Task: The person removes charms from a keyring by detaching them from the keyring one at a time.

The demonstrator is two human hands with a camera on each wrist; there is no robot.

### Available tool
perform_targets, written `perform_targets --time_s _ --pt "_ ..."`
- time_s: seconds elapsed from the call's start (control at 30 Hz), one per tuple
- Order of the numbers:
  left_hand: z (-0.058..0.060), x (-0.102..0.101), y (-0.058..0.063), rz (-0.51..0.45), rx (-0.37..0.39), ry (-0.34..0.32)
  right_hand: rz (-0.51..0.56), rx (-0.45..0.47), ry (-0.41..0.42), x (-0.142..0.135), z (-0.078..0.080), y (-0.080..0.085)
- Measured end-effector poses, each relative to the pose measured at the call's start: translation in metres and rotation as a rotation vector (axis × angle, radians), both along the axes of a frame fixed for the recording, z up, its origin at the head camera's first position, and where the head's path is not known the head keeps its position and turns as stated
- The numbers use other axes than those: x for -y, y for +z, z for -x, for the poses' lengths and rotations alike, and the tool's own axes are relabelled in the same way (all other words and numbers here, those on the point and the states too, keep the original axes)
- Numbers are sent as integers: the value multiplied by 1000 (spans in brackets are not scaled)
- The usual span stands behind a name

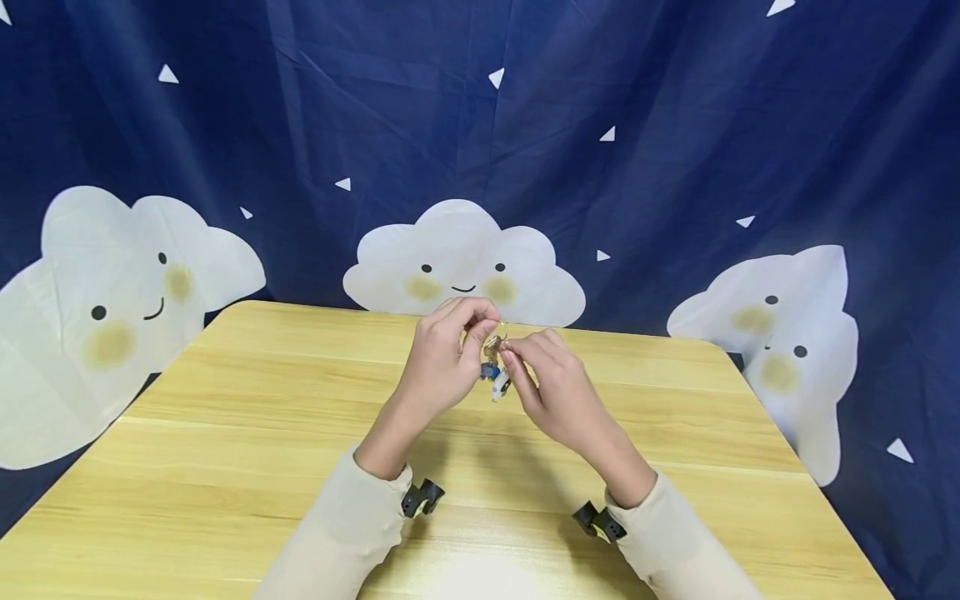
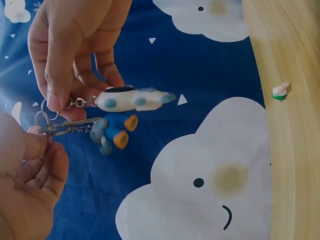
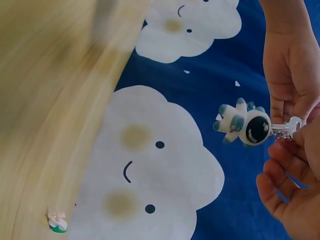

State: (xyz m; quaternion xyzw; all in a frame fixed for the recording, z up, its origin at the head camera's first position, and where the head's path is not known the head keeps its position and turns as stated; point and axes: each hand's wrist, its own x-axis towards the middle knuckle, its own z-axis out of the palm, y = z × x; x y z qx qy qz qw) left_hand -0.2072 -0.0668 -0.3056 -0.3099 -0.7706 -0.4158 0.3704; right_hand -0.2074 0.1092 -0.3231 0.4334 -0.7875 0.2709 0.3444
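Observation:
Above the table, my left hand (image 1: 442, 358) pinches a metal key ring (image 2: 42, 122) between thumb and fingers. A key (image 2: 75, 125) and a blue figure charm (image 2: 114, 131) with orange feet hang from it. Close beside, my right hand (image 1: 558, 383) pinches the ring end of a white astronaut charm (image 3: 245, 125), which has a black visor and light-blue patches. In the left wrist view the two rings overlap at the fingertips. The astronaut (image 1: 501, 385) dangles next to the blue figure (image 1: 489, 371); its chain (image 2: 82, 102) shows below the right thumb.
A small white and green figure (image 2: 281, 91) lies on the wooden table (image 1: 262, 450), near its edge in both wrist views. In the head view it does not show. A dark blue curtain (image 1: 420, 125) with white clouds hangs behind the table.

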Motion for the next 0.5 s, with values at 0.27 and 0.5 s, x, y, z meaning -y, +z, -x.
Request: perform_targets --time_s 0.27,0.5 --pt "0 -1 1 3 -3 -4 11 -16 -34 -5 -2 3" --pt "-1 -1 0 18 -1 -19 67 -46 -16 -8 -3 7"
